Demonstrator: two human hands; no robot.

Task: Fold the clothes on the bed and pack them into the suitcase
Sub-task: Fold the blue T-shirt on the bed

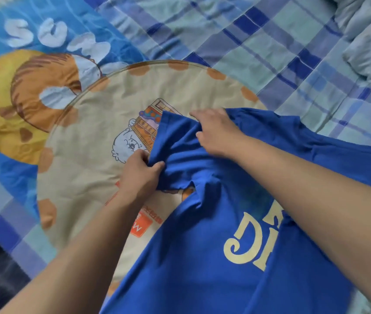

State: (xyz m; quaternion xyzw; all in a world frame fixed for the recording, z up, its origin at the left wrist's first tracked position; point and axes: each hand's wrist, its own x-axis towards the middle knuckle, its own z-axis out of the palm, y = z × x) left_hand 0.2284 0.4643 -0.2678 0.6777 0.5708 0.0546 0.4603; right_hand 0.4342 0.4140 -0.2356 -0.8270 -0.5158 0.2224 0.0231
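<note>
Both hands, left hand (140, 172) and right hand (215, 130), grip the blue shirt (214, 245) mid-frame with curled fingers (bunched cloth may crease the fold).

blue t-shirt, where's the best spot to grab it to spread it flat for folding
Probably by the free hem edges of the bunched sleeve. The blue t-shirt is crumpled there; the left hand already pinches the sleeve's near edge from the left, and the right hand grips fabric at its far side from above. Pulling apart should flatten it.
</note>
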